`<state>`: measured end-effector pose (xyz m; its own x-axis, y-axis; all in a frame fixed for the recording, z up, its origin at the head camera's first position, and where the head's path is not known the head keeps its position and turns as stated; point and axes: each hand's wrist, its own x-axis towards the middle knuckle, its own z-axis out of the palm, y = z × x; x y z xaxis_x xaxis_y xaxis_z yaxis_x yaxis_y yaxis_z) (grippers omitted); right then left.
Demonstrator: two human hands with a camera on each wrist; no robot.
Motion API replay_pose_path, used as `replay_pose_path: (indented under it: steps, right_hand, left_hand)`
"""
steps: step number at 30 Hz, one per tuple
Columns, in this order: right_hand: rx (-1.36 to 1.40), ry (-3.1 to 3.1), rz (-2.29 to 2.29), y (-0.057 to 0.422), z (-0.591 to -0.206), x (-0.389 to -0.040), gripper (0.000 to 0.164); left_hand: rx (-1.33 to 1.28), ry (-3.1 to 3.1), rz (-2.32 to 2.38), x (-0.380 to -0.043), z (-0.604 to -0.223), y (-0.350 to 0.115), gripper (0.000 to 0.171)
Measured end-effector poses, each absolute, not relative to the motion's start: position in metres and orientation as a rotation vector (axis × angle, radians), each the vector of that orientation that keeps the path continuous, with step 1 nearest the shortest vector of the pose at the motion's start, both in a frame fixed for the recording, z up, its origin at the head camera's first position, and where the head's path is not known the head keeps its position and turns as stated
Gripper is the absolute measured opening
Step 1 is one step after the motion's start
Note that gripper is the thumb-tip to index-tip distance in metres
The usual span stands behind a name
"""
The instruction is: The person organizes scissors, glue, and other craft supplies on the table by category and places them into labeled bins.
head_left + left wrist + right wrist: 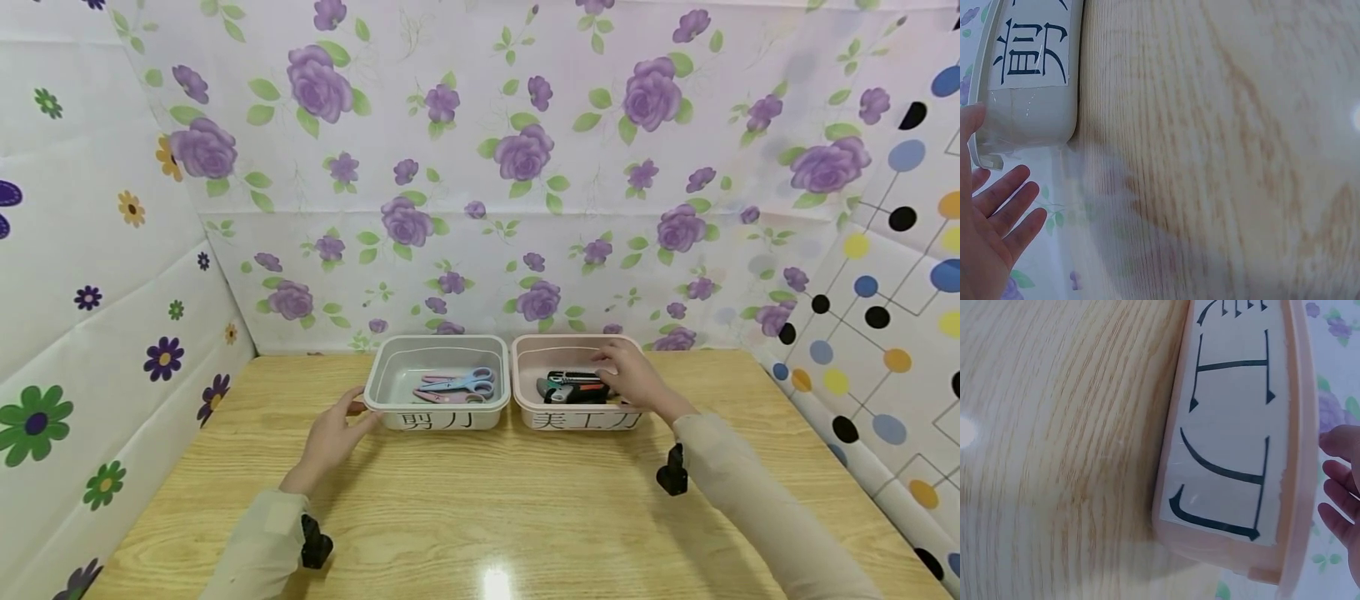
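My left hand (330,433) is at the left end of a grey plastic basket (386,405). In the left wrist view its thumb lies against the rim, and the other fingers extend loosely below the basket's corner. Inside the basket are several scissors, among them blue scissors (468,382) and pink scissors (446,397). My right hand (636,379) reaches over the right side of a pink basket (525,367), fingers loosely spread above several utility knives (573,392), one with a red-orange part. Nothing held shows in it; its fingertips look close to the knives, contact unclear.
Both baskets stand side by side at the back of a wooden table (480,500), with Chinese-lettered labels on their fronts. A flowered cloth (465,167) hangs behind them, and patterned cloths flank both sides. Small black devices are worn on both wrists.
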<state>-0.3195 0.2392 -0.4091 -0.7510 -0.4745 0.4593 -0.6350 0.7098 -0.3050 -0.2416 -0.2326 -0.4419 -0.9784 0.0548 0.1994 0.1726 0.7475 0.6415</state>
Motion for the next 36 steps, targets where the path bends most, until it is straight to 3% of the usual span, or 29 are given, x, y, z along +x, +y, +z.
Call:
replay_pose_path:
  steps: [17,27,36]
  right_hand:
    - [0.848,-2.692,0.752,0.253,-0.386,-0.301,0.031]
    - [0.910,-2.718,0.556,0.258,-0.382,-0.290,0.038]
    - [0.887,-2.713,0.438,0.283,-0.390,-0.279,0.032]
  left_hand:
    - [-0.186,-2.790,-0.996,-0.240,-0.439,-0.234,0.062]
    - [-0.194,-2.773,-0.898,-0.237,-0.436,-0.232,0.060]
    - [-0.251,-2.783,-0.821,-0.229,-0.432,-0.237,0.060]
